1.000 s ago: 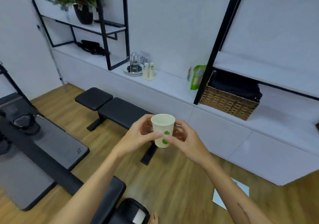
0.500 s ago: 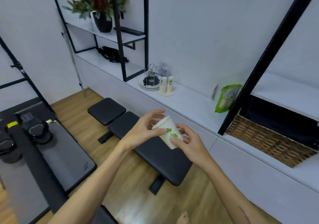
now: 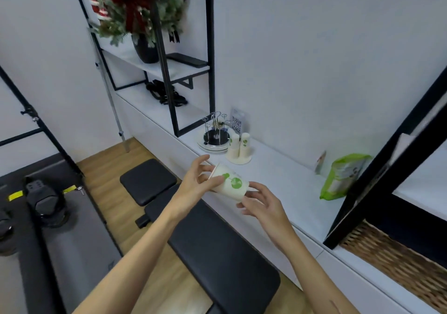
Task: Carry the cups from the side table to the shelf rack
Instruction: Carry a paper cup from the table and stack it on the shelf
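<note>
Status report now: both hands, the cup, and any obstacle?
Left hand and right hand both holding paper cup, tipped on its side. Over white counter, near upside-down cups. Path clear.

We are standing in what is looking like a small private gym or fitness studio: a black padded weight bench is sitting on the wood floor, a treadmill is lying to its left, and a white built-in shelf rack is lining the wall.
</note>
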